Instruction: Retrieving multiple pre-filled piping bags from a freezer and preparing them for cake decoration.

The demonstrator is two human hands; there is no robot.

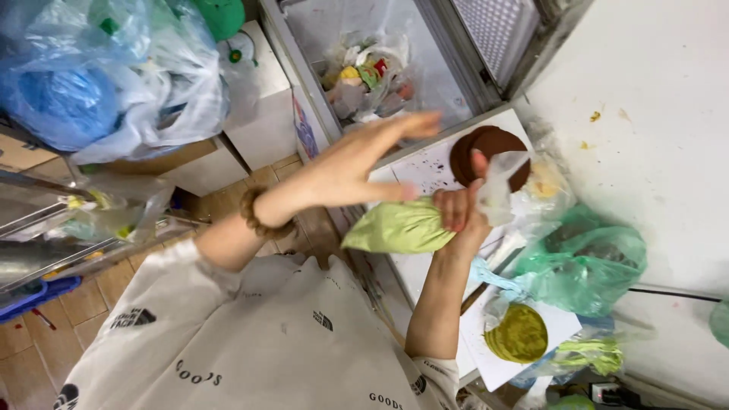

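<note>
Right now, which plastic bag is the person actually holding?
The light green filled bag, squeezed at its neck by the right hand. The darker green bag lies on the white table, untouched, and the blue bag sits far left.

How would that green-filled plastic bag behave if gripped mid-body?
Green-filled bag likely soft: it bulges and sags below the right hand pinching its neck. Thin clear film looks slippery, tearable. Left hand is open beside it.

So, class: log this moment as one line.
right hand: grips green-filled bag | left hand: open, fingers on bag | brown disc: on board
</note>
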